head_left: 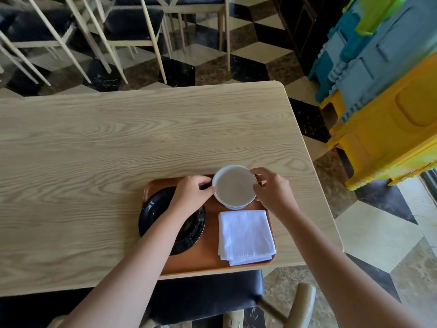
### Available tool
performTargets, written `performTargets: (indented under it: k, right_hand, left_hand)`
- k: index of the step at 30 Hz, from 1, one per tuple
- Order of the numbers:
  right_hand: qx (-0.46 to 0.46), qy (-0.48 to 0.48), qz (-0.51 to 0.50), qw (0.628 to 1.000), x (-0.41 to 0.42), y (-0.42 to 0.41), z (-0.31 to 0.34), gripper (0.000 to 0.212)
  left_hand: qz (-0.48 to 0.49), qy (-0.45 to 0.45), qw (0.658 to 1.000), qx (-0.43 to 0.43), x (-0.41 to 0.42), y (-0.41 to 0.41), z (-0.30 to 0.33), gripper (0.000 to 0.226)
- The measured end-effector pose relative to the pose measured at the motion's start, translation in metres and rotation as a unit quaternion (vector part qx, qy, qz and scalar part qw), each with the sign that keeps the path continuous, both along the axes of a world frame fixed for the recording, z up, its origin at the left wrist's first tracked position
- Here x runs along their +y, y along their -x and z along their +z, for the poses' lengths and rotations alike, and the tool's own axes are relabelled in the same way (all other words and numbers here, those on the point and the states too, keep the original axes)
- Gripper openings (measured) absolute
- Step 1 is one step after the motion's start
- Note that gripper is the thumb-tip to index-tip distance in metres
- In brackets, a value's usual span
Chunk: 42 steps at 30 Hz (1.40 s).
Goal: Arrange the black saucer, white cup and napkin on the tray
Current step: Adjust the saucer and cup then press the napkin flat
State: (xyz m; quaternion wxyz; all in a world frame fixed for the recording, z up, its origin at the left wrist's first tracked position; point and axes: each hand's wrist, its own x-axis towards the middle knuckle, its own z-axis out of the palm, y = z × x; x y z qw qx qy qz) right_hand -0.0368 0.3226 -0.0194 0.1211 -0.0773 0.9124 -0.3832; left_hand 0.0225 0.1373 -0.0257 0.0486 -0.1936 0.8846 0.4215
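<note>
An orange-brown tray (208,261) lies at the near edge of the wooden table (118,143). On its left part rests a black saucer (151,209), partly hidden under my left forearm. A folded white napkin (246,235) lies on the tray's right part. The white cup (234,185) is at the tray's far right corner, gripped on both sides of its rim by my left hand (190,192) and my right hand (272,190). Whether the cup touches the tray I cannot tell.
A dark-cushioned chair (208,294) is tucked under the table's near edge. More chairs (132,27) stand beyond the far edge. Blue, green and yellow plastic crates (390,95) are stacked on the floor at the right.
</note>
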Motion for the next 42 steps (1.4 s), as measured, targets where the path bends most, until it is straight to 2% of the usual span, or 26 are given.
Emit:
performTargets:
  k: [7, 9, 12, 14, 16, 18, 21, 24, 27, 31, 34, 42]
  right_hand:
    - [0.012, -0.004, 0.015, 1.0, 0.002, -0.007, -0.005, 0.04]
    - [0.013, -0.013, 0.029, 0.999, 0.002, -0.007, -0.005, 0.039]
    - [0.015, -0.006, 0.029, 0.999, 0.011, -0.023, 0.0, 0.037]
    - [0.096, -0.045, 0.037, 0.994, 0.026, -0.044, -0.004, 0.033]
    - [0.199, -0.133, 0.087, 0.967, 0.042, -0.07, -0.014, 0.038]
    - [0.234, -0.205, 0.167, 0.936, 0.051, -0.092, -0.024, 0.04]
    - [0.163, -0.29, 0.222, 0.917, 0.056, -0.113, -0.033, 0.059]
    - [0.125, -0.305, 0.213, 0.92, 0.056, -0.118, -0.037, 0.06]
    - [0.114, -0.313, 0.212, 0.919, 0.053, -0.119, -0.039, 0.054]
    - [0.117, -0.311, 0.212, 0.919, 0.048, -0.122, -0.041, 0.053]
    - [0.126, -0.31, 0.22, 0.916, 0.041, -0.123, -0.043, 0.052]
    - [0.132, -0.305, 0.216, 0.918, 0.022, -0.134, -0.046, 0.051]
  left_hand:
    - [-0.01, 0.01, 1.0, 0.011, 0.0, -0.011, 0.0, 0.029]
    - [-0.01, 0.042, 0.999, 0.021, 0.003, -0.012, 0.002, 0.032]
    - [0.044, 0.124, 0.984, 0.121, 0.013, -0.027, 0.007, 0.034]
    - [0.045, 0.147, 0.964, 0.216, 0.027, -0.047, 0.006, 0.028]
    - [-0.018, 0.138, 0.957, 0.255, 0.049, -0.071, -0.003, 0.031]
    - [-0.105, 0.145, 0.954, 0.241, 0.074, -0.092, -0.019, 0.038]
    - [-0.192, 0.228, 0.94, 0.167, 0.105, -0.11, -0.041, 0.043]
    - [-0.173, 0.273, 0.943, 0.079, 0.116, -0.116, -0.049, 0.049]
    - [-0.161, 0.296, 0.94, 0.048, 0.117, -0.116, -0.05, 0.051]
    - [-0.164, 0.304, 0.937, 0.059, 0.112, -0.116, -0.051, 0.046]
    - [-0.151, 0.275, 0.948, 0.051, 0.101, -0.118, -0.05, 0.053]
    - [-0.142, 0.267, 0.951, 0.06, 0.084, -0.13, -0.056, 0.055]
